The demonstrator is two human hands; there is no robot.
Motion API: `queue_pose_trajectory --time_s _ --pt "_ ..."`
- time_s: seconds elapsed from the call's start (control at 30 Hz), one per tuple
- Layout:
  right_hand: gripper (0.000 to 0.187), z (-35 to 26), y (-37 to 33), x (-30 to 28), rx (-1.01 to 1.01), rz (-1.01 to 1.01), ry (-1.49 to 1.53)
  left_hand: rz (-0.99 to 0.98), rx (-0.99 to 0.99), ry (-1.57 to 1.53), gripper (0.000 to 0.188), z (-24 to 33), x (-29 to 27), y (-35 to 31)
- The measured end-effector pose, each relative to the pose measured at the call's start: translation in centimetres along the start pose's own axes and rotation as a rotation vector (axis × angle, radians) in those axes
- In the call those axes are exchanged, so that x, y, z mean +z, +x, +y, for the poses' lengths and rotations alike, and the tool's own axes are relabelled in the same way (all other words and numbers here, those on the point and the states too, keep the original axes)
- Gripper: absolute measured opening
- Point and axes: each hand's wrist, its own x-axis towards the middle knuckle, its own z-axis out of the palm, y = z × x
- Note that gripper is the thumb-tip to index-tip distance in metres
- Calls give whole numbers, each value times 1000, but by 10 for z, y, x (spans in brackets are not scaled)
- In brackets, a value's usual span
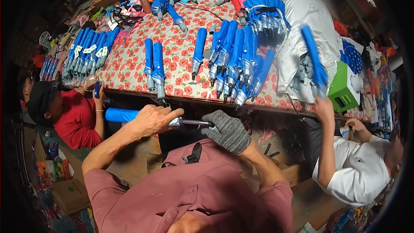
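Note:
My bare left hand (154,120) is wrapped round a folded blue umbrella (120,115), held level in front of my chest near the table edge. From its silvery end a thin metal shaft (195,122) runs right. My right hand (228,132), in a grey knit glove, closes on the far end of that shaft; its fingertips are partly hidden. Just beyond, two blue umbrellas (158,64) with grey handles lie side by side on the table. A heap of blue umbrellas (235,56) with dark tips lies farther right, beside a single blue umbrella (199,51).
A table with a poppy-print cloth (181,77) spans the front. A person in red (77,118) sits at left near a row of umbrellas (88,51). At right, a person in white (358,168) holds a blue umbrella (313,51) by a white sack (302,8) and a green box (343,88).

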Motion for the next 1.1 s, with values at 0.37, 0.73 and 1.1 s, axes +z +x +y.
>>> queue_pose_trajectory --time_s 0.37,0.73,1.1 --pt "93 31 -49 71 452 -10 868 -72 -79 -129 54 20 -42 5" --pt "92 34 -66 75 487 64 805 -88 14 185 37 29 -48 12" --pt "66 34 -52 64 282 20 464 -56 33 354 18 61 -53 23"
